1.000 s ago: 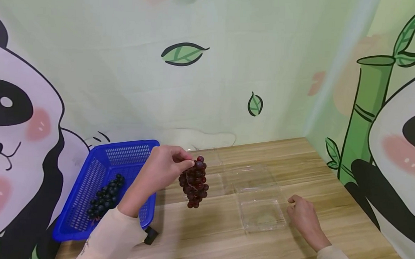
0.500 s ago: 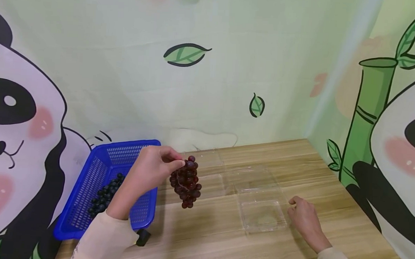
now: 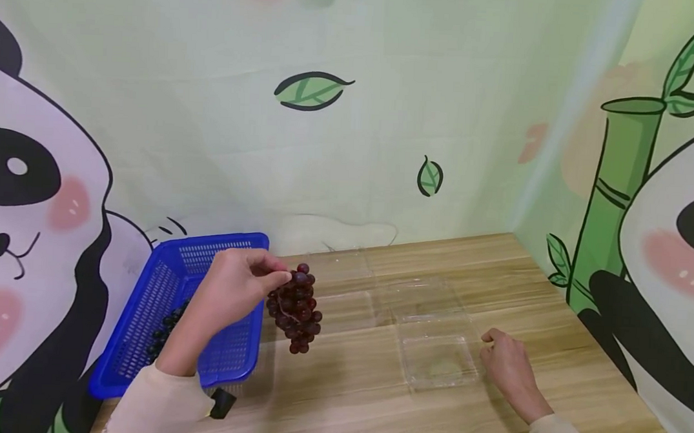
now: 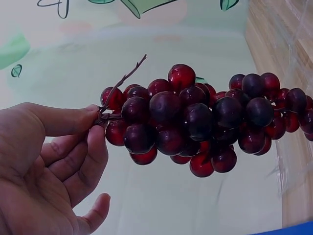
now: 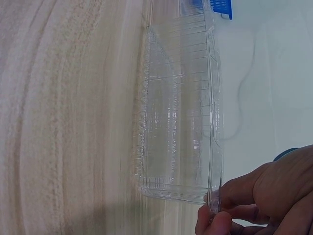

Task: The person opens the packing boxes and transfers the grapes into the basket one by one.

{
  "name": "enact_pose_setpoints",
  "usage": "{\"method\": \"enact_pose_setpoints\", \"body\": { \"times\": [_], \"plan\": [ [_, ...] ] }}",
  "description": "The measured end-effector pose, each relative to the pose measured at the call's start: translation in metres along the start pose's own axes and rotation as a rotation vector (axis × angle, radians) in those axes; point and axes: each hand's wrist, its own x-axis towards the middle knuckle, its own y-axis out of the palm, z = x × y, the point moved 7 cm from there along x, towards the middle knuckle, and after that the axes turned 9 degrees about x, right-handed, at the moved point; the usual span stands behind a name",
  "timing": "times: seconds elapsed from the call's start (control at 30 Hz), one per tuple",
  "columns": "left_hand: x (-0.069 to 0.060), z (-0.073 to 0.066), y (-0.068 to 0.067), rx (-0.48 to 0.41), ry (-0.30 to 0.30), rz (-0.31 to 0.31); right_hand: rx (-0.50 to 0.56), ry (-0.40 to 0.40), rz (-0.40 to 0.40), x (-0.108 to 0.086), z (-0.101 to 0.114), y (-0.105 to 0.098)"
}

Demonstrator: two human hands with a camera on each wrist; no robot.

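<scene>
A bunch of dark red grapes (image 3: 295, 314) hangs above the table, just right of the blue basket. My left hand (image 3: 233, 286) pinches its stem between thumb and fingertips. The left wrist view shows the same grapes (image 4: 181, 120) with a bare twig sticking up beside the thumb. On the right, my right hand (image 3: 510, 372) is at the edge of a clear plastic clamshell box (image 3: 412, 382). Close up, the right hand (image 5: 274, 196) pinches the rim of this clear box (image 5: 215, 132) at one corner. The box stands open on the table.
A blue plastic basket (image 3: 258, 342) stands at the left. Black grapes (image 3: 167, 328) lie in it, partly behind my left arm. Another clear plastic box (image 3: 343, 307) sits behind the hanging grapes. The wooden table (image 3: 362, 411) meets a printed wall at the back.
My left hand has moved left with the red grapes, closer to the basket, and its arm now covers more of the black grapes. The right hand stays in place.
</scene>
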Motion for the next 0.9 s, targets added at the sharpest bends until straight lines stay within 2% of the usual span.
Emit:
{"method": "enact_pose_setpoints", "body": {
  "times": [0.43,0.73,0.9],
  "plan": [
    [-0.012,0.016,-0.019,0.036,-0.006,-0.049,0.0,-0.001,0.006,0.0,0.001,0.0],
    [-0.018,0.029,-0.042,0.045,-0.067,-0.064,0.029,-0.001,0.033,-0.001,0.001,0.001],
    [-0.021,0.035,-0.052,0.047,-0.073,-0.088,0.026,0.0,0.031,-0.001,0.001,0.001]
  ]
}}
